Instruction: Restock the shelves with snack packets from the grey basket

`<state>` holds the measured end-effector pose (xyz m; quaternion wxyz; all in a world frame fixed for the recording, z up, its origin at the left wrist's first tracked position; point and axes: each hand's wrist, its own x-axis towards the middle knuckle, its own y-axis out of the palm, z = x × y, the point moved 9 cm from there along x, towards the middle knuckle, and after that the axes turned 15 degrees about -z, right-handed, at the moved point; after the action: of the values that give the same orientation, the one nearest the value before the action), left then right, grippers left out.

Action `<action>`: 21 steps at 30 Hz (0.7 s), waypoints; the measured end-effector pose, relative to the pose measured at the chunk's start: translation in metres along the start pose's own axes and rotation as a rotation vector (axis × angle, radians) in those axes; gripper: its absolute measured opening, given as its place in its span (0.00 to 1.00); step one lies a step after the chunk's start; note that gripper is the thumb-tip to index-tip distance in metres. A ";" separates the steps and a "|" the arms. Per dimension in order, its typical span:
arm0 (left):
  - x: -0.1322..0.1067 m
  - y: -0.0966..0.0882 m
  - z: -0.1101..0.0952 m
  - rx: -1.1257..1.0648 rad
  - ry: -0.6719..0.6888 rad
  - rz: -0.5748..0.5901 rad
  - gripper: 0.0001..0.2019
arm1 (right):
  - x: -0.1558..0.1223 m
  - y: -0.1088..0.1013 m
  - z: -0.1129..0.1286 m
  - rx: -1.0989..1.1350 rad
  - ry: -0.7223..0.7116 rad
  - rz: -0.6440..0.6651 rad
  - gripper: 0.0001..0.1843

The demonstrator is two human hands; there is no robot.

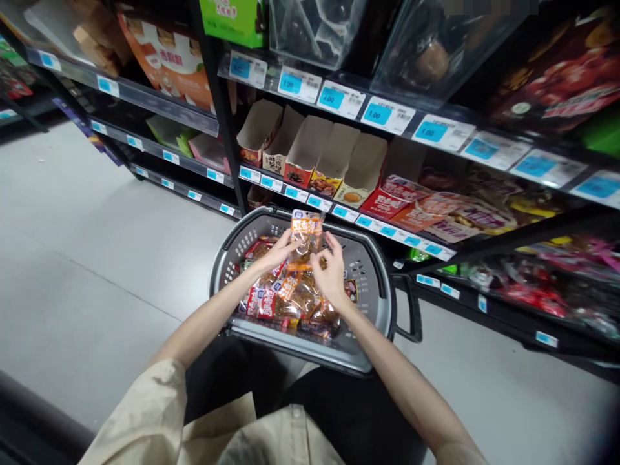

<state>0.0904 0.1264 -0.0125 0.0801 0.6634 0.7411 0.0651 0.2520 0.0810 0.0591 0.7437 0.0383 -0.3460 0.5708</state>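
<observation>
A grey plastic shopping basket [375, 258] sits in front of me on the floor, filled with several small snack packets [290, 297]. Above it I hold an orange-and-clear snack packet [305, 236] upright. My left hand [276, 254] pinches its left edge and my right hand [330, 271] grips its right side. Both hands have fingers closed on the packet.
Store shelves run from the left back to the right, with blue price tags [334, 98] along their edges. Open cardboard display boxes [310, 152] and red snack bags [426, 206] sit on the shelf just behind the basket. Grey floor [87, 258] stretches to the left.
</observation>
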 end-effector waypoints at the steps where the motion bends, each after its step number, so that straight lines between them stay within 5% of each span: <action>1: -0.003 0.006 0.005 -0.025 -0.057 0.063 0.27 | -0.009 0.010 0.005 -0.014 -0.053 0.081 0.11; 5: -0.012 0.013 0.015 0.009 -0.140 0.151 0.29 | -0.038 0.040 0.013 -0.034 -0.234 0.343 0.12; 9: -0.010 0.009 0.007 -0.018 -0.092 0.098 0.32 | -0.028 0.033 0.007 0.080 -0.229 0.278 0.13; 12: -0.007 0.009 -0.001 -0.101 -0.070 0.082 0.37 | -0.008 0.014 -0.004 0.072 -0.108 0.082 0.13; 15: -0.006 0.008 -0.004 -0.123 -0.065 0.061 0.38 | 0.001 0.005 -0.025 0.064 0.095 -0.032 0.28; 18: -0.004 0.004 -0.005 -0.096 -0.039 0.024 0.37 | -0.005 0.021 -0.054 0.187 0.395 0.076 0.33; 21: -0.004 0.005 -0.004 -0.020 -0.012 0.046 0.36 | -0.011 0.029 -0.064 0.206 0.488 0.164 0.26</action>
<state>0.0950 0.1230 -0.0070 0.0896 0.6800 0.7244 0.0701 0.2556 0.1112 -0.0051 0.7484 -0.0530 -0.0985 0.6538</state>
